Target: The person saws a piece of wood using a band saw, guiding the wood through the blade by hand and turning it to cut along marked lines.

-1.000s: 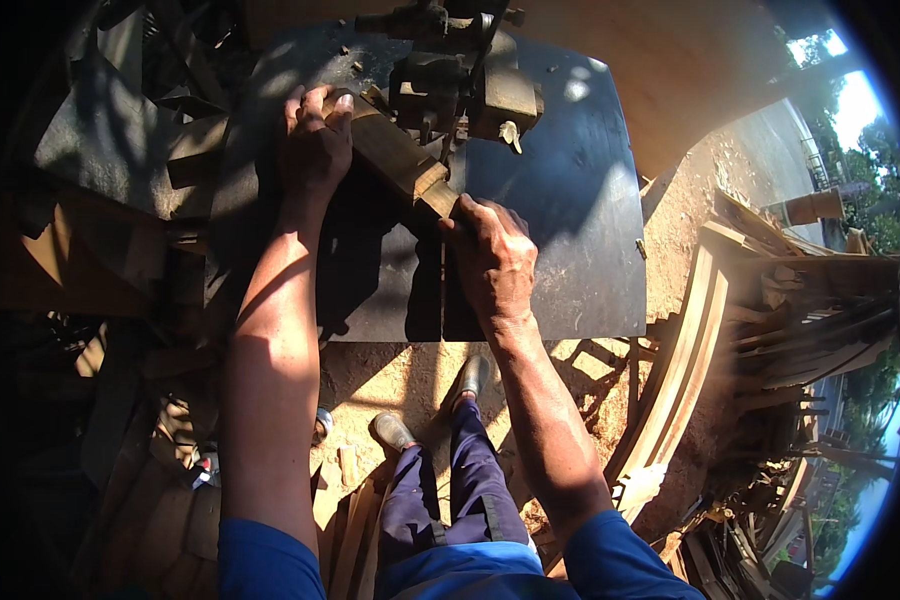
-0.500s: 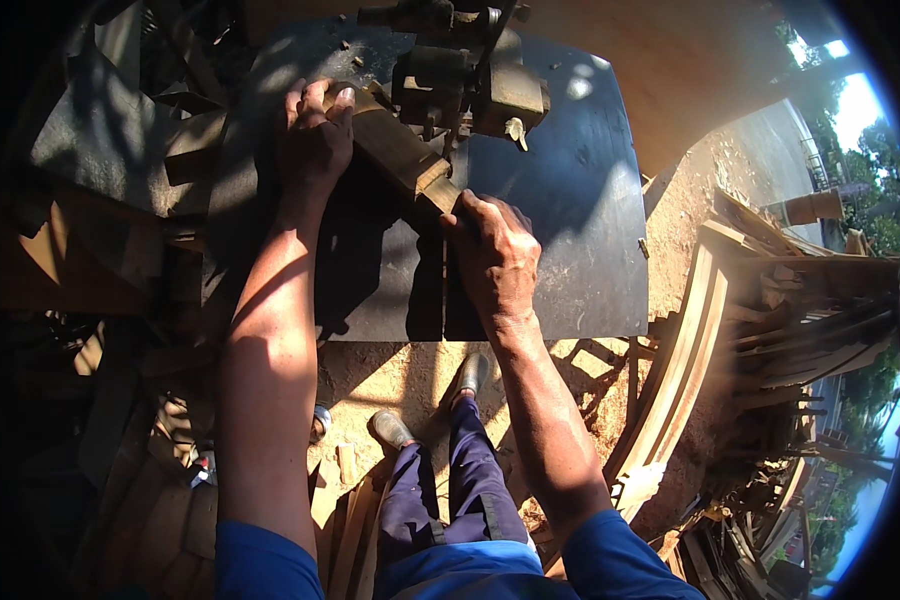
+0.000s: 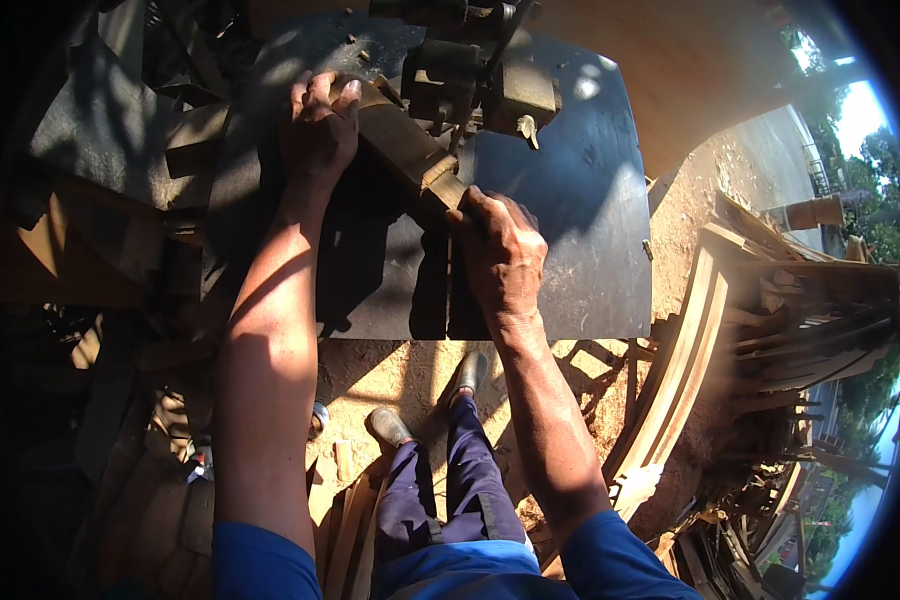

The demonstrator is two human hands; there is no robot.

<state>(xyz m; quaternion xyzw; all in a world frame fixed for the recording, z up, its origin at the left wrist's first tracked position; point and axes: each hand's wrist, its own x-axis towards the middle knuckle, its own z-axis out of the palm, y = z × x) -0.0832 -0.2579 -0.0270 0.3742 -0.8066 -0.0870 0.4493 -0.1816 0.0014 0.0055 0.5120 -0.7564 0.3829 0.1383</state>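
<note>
While the left hand (image 3: 322, 125) is curled over the far end of the wood block (image 3: 402, 142), the right hand (image 3: 507, 250) is pinching its narrow near end. Block's lying slantwise on the dark table (image 3: 595, 255), just beside some chunky machine parts (image 3: 440, 80).

A wooden block (image 3: 405, 140), stepped at its near end, is carried at a slant by a dark, flat table (image 3: 580, 250), whose unevenly lit top is split by a narrow slot (image 3: 449, 285) from the near edge, and small scraps (image 3: 363, 55) are scattered toward its far left part.
</note>
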